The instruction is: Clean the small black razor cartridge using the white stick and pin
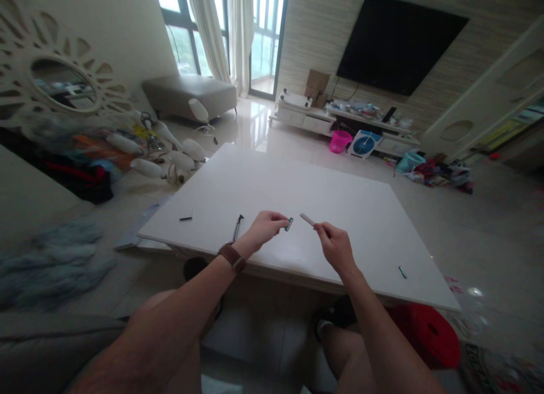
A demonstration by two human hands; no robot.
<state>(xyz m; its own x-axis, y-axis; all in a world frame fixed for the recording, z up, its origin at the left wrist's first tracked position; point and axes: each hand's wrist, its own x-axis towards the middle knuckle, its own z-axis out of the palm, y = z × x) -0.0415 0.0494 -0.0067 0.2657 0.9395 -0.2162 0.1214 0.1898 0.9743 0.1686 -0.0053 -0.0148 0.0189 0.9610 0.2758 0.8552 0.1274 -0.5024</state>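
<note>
Over the white table (272, 178), my left hand (266, 229), with a brown watch strap at the wrist, is closed in a pinch on a small green-and-dark razor cartridge (289, 224). My right hand (334, 241) grips one end of a flat grey strip (306, 219); its exact kind is unclear. The strip's free end points at the cartridge, and a small gap separates them. Left of my left hand lies a razor handle (238, 227). A second green-and-dark cartridge (402, 272) rests near the table's right front corner.
A small dark strip-like piece (186, 218) sits at the table's left. Beside the right front edge stands a red stool (425, 334). White lamp shades (182, 159) crowd the floor past the left edge. A pink basket (340, 141) stands beyond the far side.
</note>
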